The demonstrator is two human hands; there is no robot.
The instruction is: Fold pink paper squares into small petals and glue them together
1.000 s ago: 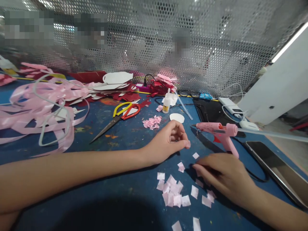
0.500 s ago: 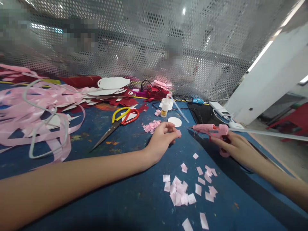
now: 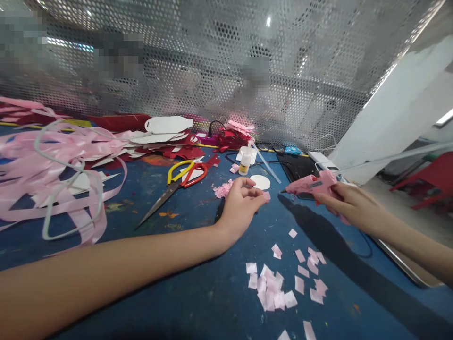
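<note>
Between the thumb and fingers of my left hand (image 3: 242,200) is a small pink ribbon piece (image 3: 266,195). My right hand (image 3: 354,203) grips a pink hot glue gun (image 3: 311,184), its nozzle pointing left toward the ribbon piece but apart from it. A long clear glue stick (image 3: 399,153) sticks out of the gun's back. Just beyond my left fingers lies a white oval card (image 3: 260,182). Loose pink ribbon squares (image 3: 271,285) are scattered on the blue table (image 3: 170,283) below my hands. A heap of tiny folded pink pieces (image 3: 222,189) sits behind my left hand.
Scissors (image 3: 173,189) with yellow and red handles lie left of my hand. Pink ribbon (image 3: 88,189) is tangled at far left. A small glue bottle (image 3: 244,160) stands behind the oval card. A perforated metal panel (image 3: 212,61) rises along the table's back.
My right hand has raised and tilted the glue gun, so its nozzle points more downward and the glue stick angles up. My left hand still pinches the ribbon piece.
</note>
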